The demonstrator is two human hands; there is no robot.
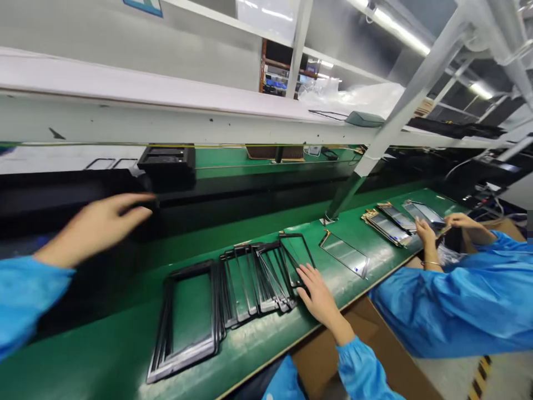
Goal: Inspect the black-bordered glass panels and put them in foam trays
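Observation:
My left hand (100, 226) is raised over the dark strip at the left. Its fingers point right with the thumb apart, slightly blurred, and nothing shows in its grasp. Just beyond its fingertips sits a black tray (169, 161). On the green bench, my right hand (317, 293) has its fingers spread, the tips at the edge of the rightmost black rectangular frame (306, 250). More thin black frames (250, 283) lie fanned out and overlapping to its left. A thicker stack of such frames (189, 355) ends the row.
A clear glass panel (345, 255) lies right of my right hand. Farther right, a co-worker's hands (427, 236) are near stacked panels (387, 225). A slanted white post (375, 144) meets the bench, and a long shelf (166, 119) runs overhead.

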